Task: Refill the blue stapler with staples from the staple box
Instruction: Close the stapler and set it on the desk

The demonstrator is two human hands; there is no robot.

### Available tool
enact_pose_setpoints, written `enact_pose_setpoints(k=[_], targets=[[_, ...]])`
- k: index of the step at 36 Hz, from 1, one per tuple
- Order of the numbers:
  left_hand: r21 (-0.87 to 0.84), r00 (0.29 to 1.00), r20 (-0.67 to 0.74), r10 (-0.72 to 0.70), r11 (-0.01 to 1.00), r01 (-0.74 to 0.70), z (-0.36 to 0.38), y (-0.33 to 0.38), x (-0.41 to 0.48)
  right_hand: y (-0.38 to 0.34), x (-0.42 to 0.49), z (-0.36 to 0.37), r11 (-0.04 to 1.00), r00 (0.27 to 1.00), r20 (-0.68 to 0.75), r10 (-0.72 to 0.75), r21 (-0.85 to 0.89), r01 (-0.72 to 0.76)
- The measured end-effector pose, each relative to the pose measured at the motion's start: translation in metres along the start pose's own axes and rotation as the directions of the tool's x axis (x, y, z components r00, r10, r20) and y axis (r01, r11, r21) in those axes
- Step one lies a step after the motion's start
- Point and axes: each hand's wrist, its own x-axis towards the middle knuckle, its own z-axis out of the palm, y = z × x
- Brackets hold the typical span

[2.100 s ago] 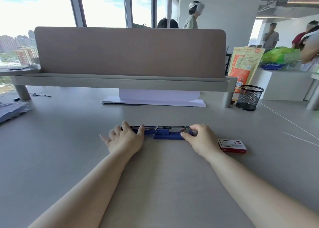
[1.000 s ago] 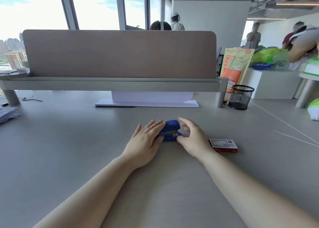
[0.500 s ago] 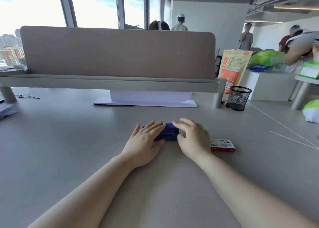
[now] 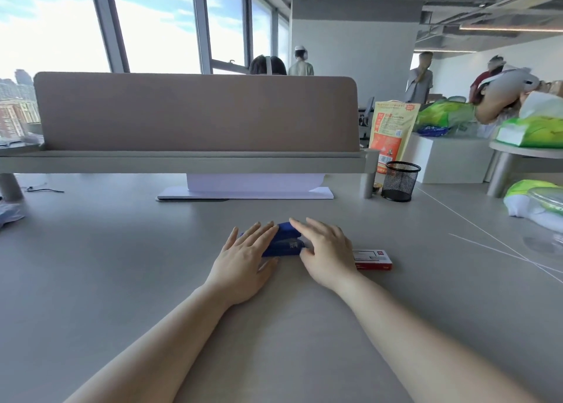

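Both hands lay flat, fingers spread, gripping nothing. The left hand [image 4: 243, 258] and right hand [image 4: 327, 250] flanked the closed blue stapler [image 4: 285, 244], staple box [image 4: 373, 260] beside

**Hands cover most of the stapler**

The blue stapler [image 4: 285, 244] shows only as a strip between the two hands: the left hand [image 4: 243, 262] hides its left end, the right hand [image 4: 327, 255] its right end. Whether the fingers [image 4: 265, 230] press it or just rest there, can't tell. The staple box [image 4: 373, 259] is half tucked behind the right hand, its label print too small to read. At the tabletop's right edge, a clear domed thing [image 4: 545, 201] is cut off by the frame.
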Motion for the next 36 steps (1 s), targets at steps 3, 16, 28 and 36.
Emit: enact_pose_setpoints(k=[3, 16, 28, 36], targets=[[0.0, 1.0, -0.011, 0.007, 1.0, -0.007, 0.0, 0.0, 0.0, -0.002, 0.0, -0.004, 1.0, 1.0, -0.015, -0.019, 0.01, 0.02], [0.014, 0.997, 0.057, -0.047, 0.999, 0.047, 0.001, 0.014, 0.01, 0.032, -0.01, -0.031, 1.0, 0.997, -0.082, 0.003, -0.003, -0.003], [0.044, 0.994, -0.003, -0.109, 0.993, 0.109, 0.011, 0.028, 0.021, 0.066, -0.013, -0.021, 0.959, 0.968, 0.113, 0.224, -0.204, -0.198], [0.064, 0.993, 0.022, -0.116, 0.991, 0.114, 0.014, 0.021, 0.028, 0.063, 0.017, -0.01, 0.973, 0.973, 0.135, 0.189, -0.161, -0.166]])
